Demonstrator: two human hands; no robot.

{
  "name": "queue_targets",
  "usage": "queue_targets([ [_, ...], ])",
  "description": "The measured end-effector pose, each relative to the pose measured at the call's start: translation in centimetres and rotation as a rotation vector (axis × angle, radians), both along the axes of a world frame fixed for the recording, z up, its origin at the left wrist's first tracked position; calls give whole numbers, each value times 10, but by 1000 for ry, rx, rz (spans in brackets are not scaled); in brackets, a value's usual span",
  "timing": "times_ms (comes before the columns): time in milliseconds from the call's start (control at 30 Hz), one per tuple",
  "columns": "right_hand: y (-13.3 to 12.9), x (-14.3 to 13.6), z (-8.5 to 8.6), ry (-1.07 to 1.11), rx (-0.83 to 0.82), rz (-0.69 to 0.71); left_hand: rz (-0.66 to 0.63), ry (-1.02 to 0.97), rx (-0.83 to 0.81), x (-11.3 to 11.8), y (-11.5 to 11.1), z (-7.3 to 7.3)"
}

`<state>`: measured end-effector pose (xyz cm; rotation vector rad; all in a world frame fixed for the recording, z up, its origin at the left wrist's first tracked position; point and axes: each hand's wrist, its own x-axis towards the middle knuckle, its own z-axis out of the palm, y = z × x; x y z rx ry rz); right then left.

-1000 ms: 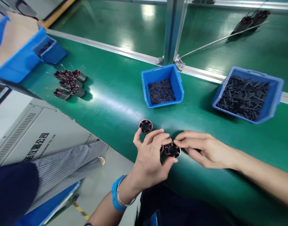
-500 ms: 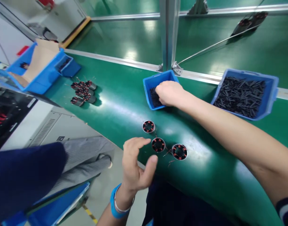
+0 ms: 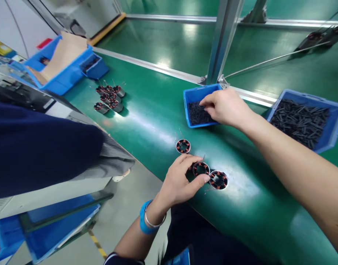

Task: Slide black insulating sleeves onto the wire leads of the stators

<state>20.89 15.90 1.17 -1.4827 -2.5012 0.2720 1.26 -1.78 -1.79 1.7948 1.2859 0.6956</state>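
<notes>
- Mid wound ring point(image 3: 201, 169): just below/right of frame ctr; L hand point(image 3: 182, 180) thumb + fingers clamped on it
- R ring point(image 3: 219, 180) right beside; upper ring point(image 3: 183, 146) up-left, apart
- R hand point(image 3: 224, 106) over small blue bin point(image 3: 202, 93), upper ctr-right; fingertips at blk bits point(image 3: 196, 112), can't tell if pinching
- Big bin point(image 3: 334, 123): R edge

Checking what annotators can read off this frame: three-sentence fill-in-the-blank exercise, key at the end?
The blue wristband is on the ____ wrist. The small pieces in the blue bin under the right hand are ____ in colour. In the diagonal row of three wound cylinders, the left hand holds the ____ one.

Missing words: left; black; middle.
</notes>
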Motion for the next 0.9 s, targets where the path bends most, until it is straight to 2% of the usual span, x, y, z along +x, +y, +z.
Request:
queue_targets([
  [233, 2, -23, 4, -340, -132, 15, -73, -30, 90, 3, 1, -4],
  [333, 4, -25, 3, -328, -109, 6, -16, -102, 71, 8, 2, -7],
  [533, 0, -15, 3, -328, -92, 42, 202, -165, 64, 24, 4, -15],
  [700, -1, -16, 1, -412, -123, 55, 244, -179, 137, 30, 2, -17],
  [900, 1, -3, 2, -162, 9, 37, 237, -168, 145, 30, 3, -17],
])
